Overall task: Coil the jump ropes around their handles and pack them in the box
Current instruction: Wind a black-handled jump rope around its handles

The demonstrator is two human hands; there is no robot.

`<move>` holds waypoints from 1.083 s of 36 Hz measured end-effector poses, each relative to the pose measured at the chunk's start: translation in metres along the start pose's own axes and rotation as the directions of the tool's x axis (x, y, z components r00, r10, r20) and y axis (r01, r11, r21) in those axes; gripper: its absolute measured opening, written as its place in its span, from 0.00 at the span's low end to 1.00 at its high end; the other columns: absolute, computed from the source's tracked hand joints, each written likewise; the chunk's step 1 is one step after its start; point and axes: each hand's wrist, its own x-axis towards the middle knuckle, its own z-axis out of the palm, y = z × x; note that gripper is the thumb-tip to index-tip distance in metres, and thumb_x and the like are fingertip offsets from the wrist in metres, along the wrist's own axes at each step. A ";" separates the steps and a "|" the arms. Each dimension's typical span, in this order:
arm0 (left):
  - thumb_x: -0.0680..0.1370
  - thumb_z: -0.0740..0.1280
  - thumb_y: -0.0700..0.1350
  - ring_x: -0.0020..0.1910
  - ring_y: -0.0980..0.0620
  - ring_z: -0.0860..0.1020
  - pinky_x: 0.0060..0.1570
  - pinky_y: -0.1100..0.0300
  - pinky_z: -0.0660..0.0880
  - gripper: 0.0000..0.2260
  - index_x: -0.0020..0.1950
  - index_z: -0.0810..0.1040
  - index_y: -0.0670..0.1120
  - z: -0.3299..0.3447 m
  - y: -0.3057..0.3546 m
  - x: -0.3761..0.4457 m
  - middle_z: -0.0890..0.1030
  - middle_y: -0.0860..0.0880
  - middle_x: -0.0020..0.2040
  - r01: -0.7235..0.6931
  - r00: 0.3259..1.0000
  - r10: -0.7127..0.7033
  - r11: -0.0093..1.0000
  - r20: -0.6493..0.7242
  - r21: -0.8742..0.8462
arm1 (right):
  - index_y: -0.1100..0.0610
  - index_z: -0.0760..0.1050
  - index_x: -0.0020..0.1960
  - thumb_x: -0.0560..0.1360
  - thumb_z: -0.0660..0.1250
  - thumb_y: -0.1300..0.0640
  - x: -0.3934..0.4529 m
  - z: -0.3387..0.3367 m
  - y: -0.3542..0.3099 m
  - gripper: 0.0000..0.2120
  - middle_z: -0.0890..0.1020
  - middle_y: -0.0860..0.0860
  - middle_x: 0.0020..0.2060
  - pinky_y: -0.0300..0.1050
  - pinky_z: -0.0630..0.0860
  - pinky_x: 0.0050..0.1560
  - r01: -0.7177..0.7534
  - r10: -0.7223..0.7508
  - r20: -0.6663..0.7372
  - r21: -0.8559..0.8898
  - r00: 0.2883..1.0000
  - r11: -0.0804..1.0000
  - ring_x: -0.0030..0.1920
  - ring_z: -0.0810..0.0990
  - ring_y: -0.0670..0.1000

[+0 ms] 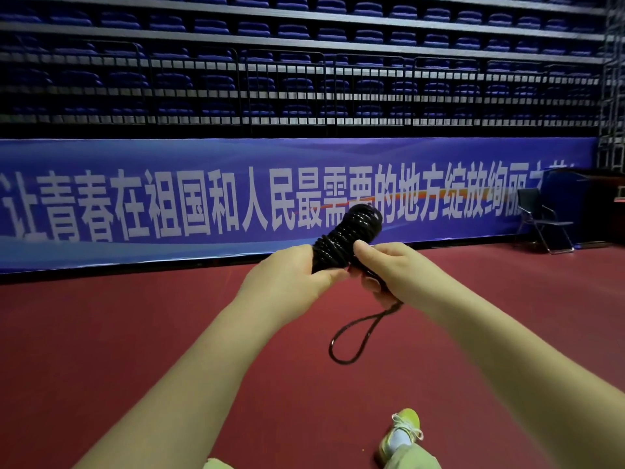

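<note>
Glossy black jump rope (348, 236) against a court of dark red and blue.

The coiled rope shines black with small white glints, its loose loop black too. The floor (135, 333) is plain dark red. Behind runs a blue banner (203, 184) with large white characters and a thin orange streak. Rows of blue seats (304, 32) sit on grey tiers. A yellow-green shoe (402, 431) has white laces; the folding chair (541, 220) is black.

I am reading white characters running along the blue banner (236, 198) below the seats: "让青春在祖国和人民最需要的地方绽放绚丽".
</note>
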 end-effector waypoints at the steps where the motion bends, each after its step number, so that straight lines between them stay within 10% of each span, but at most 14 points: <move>1: 0.75 0.63 0.64 0.37 0.53 0.76 0.36 0.57 0.69 0.16 0.42 0.71 0.52 0.001 0.002 0.000 0.77 0.54 0.36 0.004 1.000 -0.001 0.997 -0.031 0.079 | 0.54 0.75 0.39 0.80 0.57 0.43 -0.001 0.000 0.000 0.20 0.71 0.47 0.26 0.40 0.63 0.29 -0.014 0.013 0.027 0.044 1.000 0.999 0.24 0.66 0.48; 8: 0.77 0.56 0.65 0.40 0.49 0.74 0.37 0.54 0.68 0.19 0.48 0.68 0.49 0.007 0.005 -0.003 0.73 0.54 0.39 -0.133 0.987 0.158 0.918 -0.037 0.373 | 0.56 0.76 0.39 0.71 0.57 0.31 -0.006 -0.005 0.001 0.28 0.68 0.48 0.25 0.40 0.58 0.27 -0.098 0.080 0.112 0.168 0.990 0.981 0.23 0.60 0.46; 15: 0.73 0.49 0.70 0.44 0.51 0.76 0.52 0.51 0.74 0.22 0.44 0.71 0.55 0.004 -0.004 -0.011 0.77 0.53 0.42 -0.128 0.961 0.176 0.967 0.215 -0.218 | 0.53 0.73 0.35 0.72 0.65 0.38 -0.007 -0.005 0.005 0.19 0.67 0.49 0.24 0.40 0.55 0.26 0.004 0.002 -0.031 0.177 1.000 0.984 0.25 0.59 0.47; 22: 0.68 0.61 0.68 0.33 0.51 0.76 0.38 0.57 0.77 0.28 0.48 0.79 0.45 0.000 -0.006 -0.010 0.77 0.47 0.36 0.168 0.866 0.252 0.667 0.432 -0.726 | 0.46 0.70 0.26 0.71 0.61 0.44 -0.011 -0.006 0.000 0.16 0.66 0.42 0.21 0.36 0.57 0.27 0.186 -0.190 0.024 0.122 0.981 0.975 0.23 0.60 0.42; 27: 0.53 0.71 0.75 0.29 0.55 0.73 0.35 0.60 0.76 0.37 0.46 0.80 0.45 0.006 -0.022 -0.006 0.75 0.52 0.31 0.135 0.860 0.312 0.625 0.405 -0.769 | 0.48 0.72 0.34 0.76 0.63 0.39 -0.015 -0.010 -0.002 0.17 0.72 0.49 0.30 0.42 0.62 0.32 0.129 -0.133 0.103 0.050 0.986 0.990 0.28 0.66 0.47; 39: 0.68 0.62 0.62 0.28 0.54 0.70 0.33 0.60 0.75 0.21 0.43 0.76 0.44 0.015 -0.010 -0.008 0.73 0.52 0.27 0.065 0.967 0.122 0.733 0.225 -0.677 | 0.54 0.70 0.29 0.69 0.57 0.30 -0.007 -0.004 0.003 0.28 0.72 0.51 0.24 0.47 0.67 0.35 -0.029 0.022 -0.047 -0.142 0.999 0.989 0.26 0.69 0.52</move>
